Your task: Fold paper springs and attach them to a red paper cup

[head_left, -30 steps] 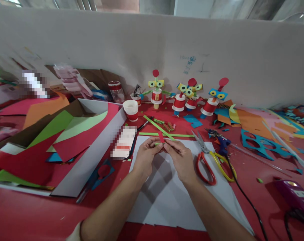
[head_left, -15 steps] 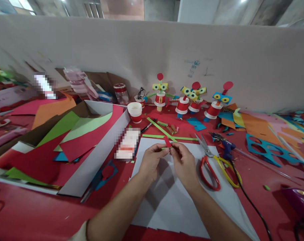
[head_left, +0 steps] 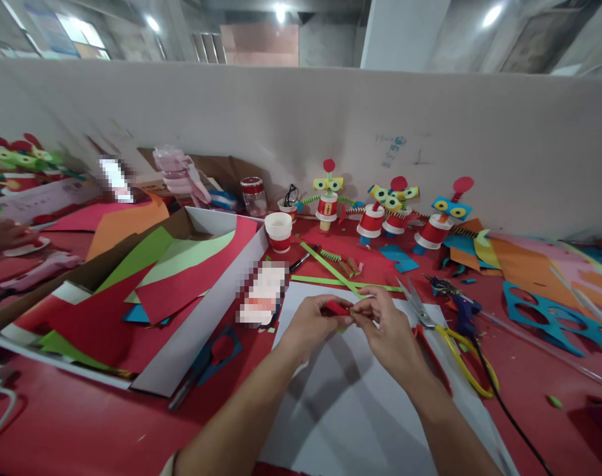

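The left hand (head_left: pixel 308 327) grasps a red paper strip (head_left: pixel 337 307) between thumb and fingers, above the far part of the white sheet (head_left: pixel 341 403) on the red bench (head_left: pixel 107 436). The right hand (head_left: pixel 393 337) has its thumb and fingertips at the strip's right end, beside a small bit of green; whether it pinches the strip cannot be told.

One green paper strip (head_left: pixel 348 284) lies along the sheet's far edge; a second (head_left: pixel 331 269) crosses it diagonally. Beyond that edge are pleated paper springs (head_left: pixel 331 256), a pen (head_left: pixel 303 258), stacked paper cups (head_left: pixel 279 233) and a row of four paper-cup figures (head_left: pixel 434 230). Scissors (head_left: pixel 431 322) with red and yellow handles overlap the sheet's right side; a blue glue gun (head_left: pixel 464 311) sits to its right. Left of the sheet are a smartphone (head_left: pixel 264 294), its screen pixelated, and an open box (head_left: pixel 209 307) of coloured paper.
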Available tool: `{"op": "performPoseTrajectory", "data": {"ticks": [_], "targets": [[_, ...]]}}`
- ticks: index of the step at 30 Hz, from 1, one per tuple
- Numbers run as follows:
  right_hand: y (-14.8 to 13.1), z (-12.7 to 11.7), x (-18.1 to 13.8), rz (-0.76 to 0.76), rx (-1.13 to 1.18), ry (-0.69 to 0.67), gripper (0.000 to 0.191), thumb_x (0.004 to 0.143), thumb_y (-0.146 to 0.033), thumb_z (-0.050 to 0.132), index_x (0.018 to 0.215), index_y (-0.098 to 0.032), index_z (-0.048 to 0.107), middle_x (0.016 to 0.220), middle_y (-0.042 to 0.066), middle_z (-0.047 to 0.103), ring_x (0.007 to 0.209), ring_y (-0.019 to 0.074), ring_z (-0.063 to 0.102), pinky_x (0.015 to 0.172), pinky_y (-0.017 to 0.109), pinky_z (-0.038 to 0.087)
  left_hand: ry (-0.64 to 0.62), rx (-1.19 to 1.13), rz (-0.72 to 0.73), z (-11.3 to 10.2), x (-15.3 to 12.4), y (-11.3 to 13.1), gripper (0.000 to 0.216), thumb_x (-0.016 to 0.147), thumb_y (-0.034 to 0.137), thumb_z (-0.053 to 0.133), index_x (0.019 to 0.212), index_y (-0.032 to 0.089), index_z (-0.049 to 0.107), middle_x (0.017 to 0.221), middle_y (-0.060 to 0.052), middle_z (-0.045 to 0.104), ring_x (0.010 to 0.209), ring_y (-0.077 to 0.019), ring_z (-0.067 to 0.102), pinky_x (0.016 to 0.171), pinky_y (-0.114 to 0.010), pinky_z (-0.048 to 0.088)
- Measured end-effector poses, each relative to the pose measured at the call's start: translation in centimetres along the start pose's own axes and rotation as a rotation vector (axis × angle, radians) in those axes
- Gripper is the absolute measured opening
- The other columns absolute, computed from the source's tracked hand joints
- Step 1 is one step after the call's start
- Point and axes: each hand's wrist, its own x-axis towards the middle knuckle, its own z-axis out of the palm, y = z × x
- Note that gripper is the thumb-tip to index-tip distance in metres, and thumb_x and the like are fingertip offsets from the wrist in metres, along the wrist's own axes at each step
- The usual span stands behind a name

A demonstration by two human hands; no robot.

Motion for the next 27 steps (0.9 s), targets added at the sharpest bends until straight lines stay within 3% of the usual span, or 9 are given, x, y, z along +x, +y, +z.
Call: {"op": "performPoseTrajectory", "data": {"ticks": [4,9,13,16,21,27], "targets": [[0.4,0.0,0.1,0.045,0.047,0.008,0.021,0.076,-0.023,0.06,0.096,-0.024,0.054,0.082,0.002,0.068,0.074,0.0188,0.064,0.068,0.033,0.049,0.002,-0.04,0.001,0.1,0.1,-0.4,0.017,0.052,0.02,0.082,0.069,0.018,0.076,0.066,-0.005,0.072,0.062,-0.0167,0.06,0.066,-0.031,0.045],[0.5,0.6,0.2,0.116,0.369,0.067,0.026,0.073,-0.035,0.069,0.091,-0.021,0.056,0.076,0.001,0.065,0.069,0.0161,0.062,0.066,0.031,0.05,-0.012,-0.127,0.033,-0.2,0.2,-0.4,0.023,0.055,0.027,0.083,0.075,0.017,0.078,0.07,-0.007,0.074,0.065,-0.0164,0.061,0.068,-0.031,0.045],[0.0,1.3,0.0,0.133,0.444,0.09,0.031,0.077,-0.043,0.066,0.097,-0.02,0.062,0.083,0.003,0.068,0.074,0.0154,0.061,0.071,0.03,0.05,0.087,-0.248,0.014,-0.1,0.2,-0.3,0.024,0.05,0.026,0.085,0.071,0.016,0.077,0.065,-0.005,0.071,0.06,-0.0123,0.056,0.065,-0.027,0.043],[-0.3,2.0,-0.4,0.121,0.407,0.043,0.035,0.073,-0.038,0.072,0.103,-0.021,0.065,0.093,0.005,0.069,0.082,0.0182,0.063,0.075,0.032,0.05,0.153,-0.301,0.013,-0.1,0.1,-0.3,0.02,0.049,0.024,0.086,0.064,0.017,0.075,0.063,-0.004,0.069,0.062,-0.0122,0.057,0.067,-0.027,0.043],[-0.4,2.7,-0.8,0.052,0.257,0.133,0.023,0.081,-0.033,0.064,0.101,-0.023,0.071,0.097,0.006,0.071,0.086,0.0203,0.063,0.078,0.034,0.05,0.169,-0.291,0.023,-0.2,0.2,-0.5,0.016,0.053,0.023,0.084,0.065,0.018,0.074,0.069,-0.003,0.07,0.066,-0.0122,0.058,0.07,-0.026,0.043],[-0.1,2.7,-0.7,0.129,0.422,0.117,0.018,0.077,-0.028,0.065,0.093,-0.022,0.072,0.089,0.003,0.07,0.081,0.0184,0.061,0.076,0.032,0.048,0.178,-0.337,-0.028,0.1,0.2,-0.9,0.024,0.049,0.018,0.084,0.071,0.016,0.075,0.071,-0.004,0.071,0.069,-0.0128,0.06,0.073,-0.027,0.044]]}}
